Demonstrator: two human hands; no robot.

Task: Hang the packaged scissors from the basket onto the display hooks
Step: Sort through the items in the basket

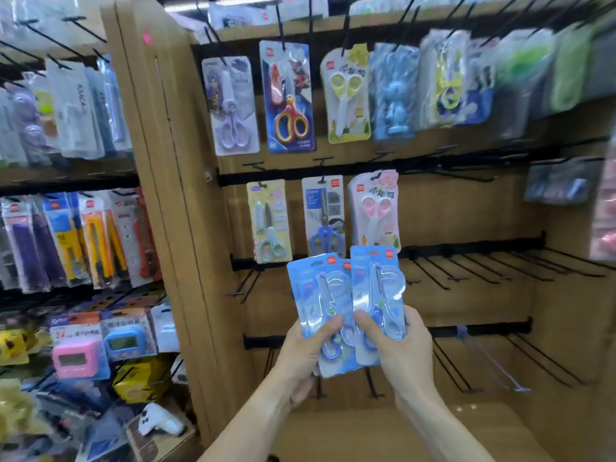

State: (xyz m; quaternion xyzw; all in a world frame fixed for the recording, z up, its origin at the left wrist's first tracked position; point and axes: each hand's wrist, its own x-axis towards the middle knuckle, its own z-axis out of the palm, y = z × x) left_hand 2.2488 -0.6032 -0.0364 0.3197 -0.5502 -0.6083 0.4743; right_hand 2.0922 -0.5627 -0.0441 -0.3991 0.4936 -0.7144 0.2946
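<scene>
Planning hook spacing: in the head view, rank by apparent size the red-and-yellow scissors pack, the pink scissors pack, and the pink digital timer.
1. red-and-yellow scissors pack
2. pink scissors pack
3. pink digital timer
Wide-angle distortion makes true sizes unsure.

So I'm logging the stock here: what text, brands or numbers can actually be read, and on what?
"KIACA": on a white pack hanging upper left, letters running sideways.
"24": in red on the label above the pink timer box; the characters after it are too blurred.
Red logo tags on the blue scissor packs in both hands: too small to read.
Characters on the yellow scissors card and pink scissors card: blurred.
</scene>
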